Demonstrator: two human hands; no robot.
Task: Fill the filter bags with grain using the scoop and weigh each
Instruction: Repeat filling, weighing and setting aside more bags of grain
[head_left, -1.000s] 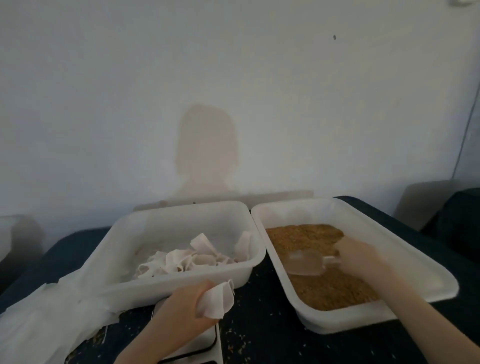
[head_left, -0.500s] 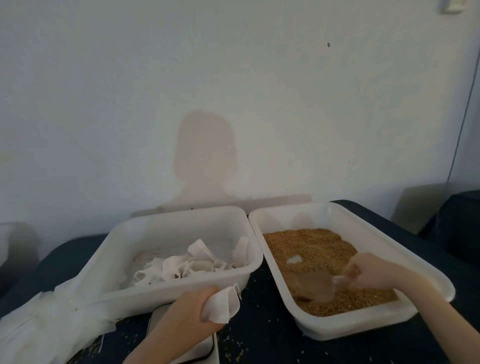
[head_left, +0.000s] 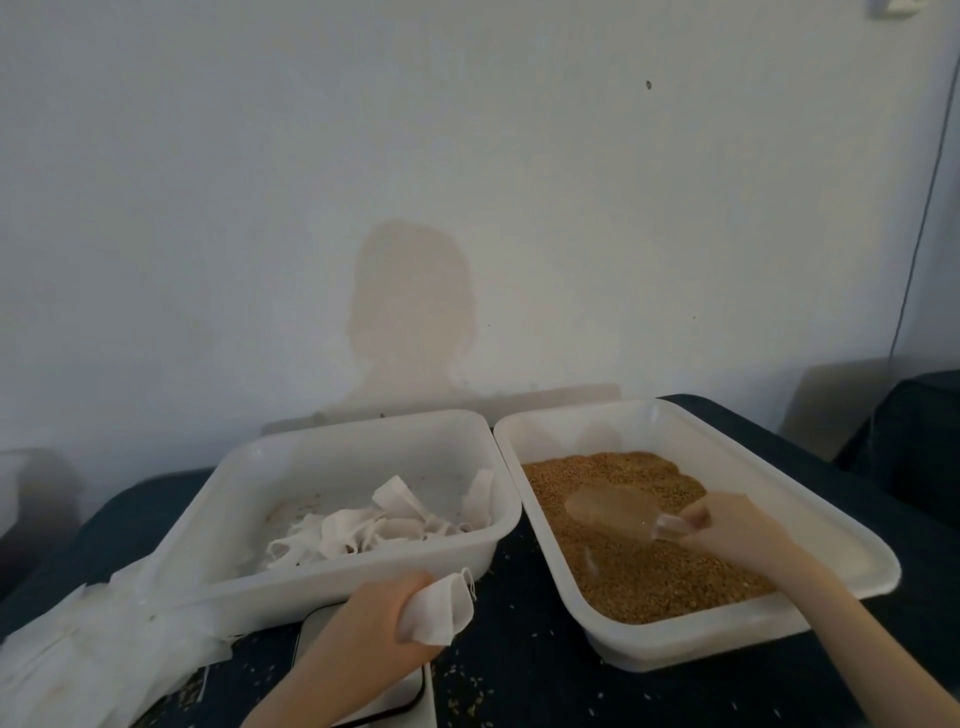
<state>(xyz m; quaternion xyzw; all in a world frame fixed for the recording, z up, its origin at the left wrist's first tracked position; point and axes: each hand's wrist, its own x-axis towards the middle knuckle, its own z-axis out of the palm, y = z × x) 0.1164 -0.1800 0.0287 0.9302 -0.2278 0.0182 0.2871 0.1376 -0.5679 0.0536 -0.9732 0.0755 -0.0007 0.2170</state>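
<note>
Taking the grain tub (head_left: 857, 551) as my landmark, I read the scene from the far left. A heap of crumpled white sheeting (head_left: 78, 649) lay on the dark table (head_left: 519, 665), well left of the grain tub. Next came a second white tub (head_left: 249, 582), edge to edge with the grain tub's left wall, holding a loose pile of empty filter bags (head_left: 358, 530). Below that tub, left of the grain tub's near corner, my left hand (head_left: 374, 623) had its fingers curled round one filter bag (head_left: 441, 608) — the bag's open mouth stuck out toward the grain tub. Under that wrist sat the scale (head_left: 410, 696), only partly in view. Loose kernels dotted the table near the grain tub's front edge.

Inside the grain tub, brown grain (head_left: 649, 571) covered the floor. A clear scoop (head_left: 608, 509) hovered over the grain's middle, its bowl pointing left; whether it carried grain I could not tell. My right hand (head_left: 732, 525) pinched the scoop's handle, reaching in from the tub's right rim.
</note>
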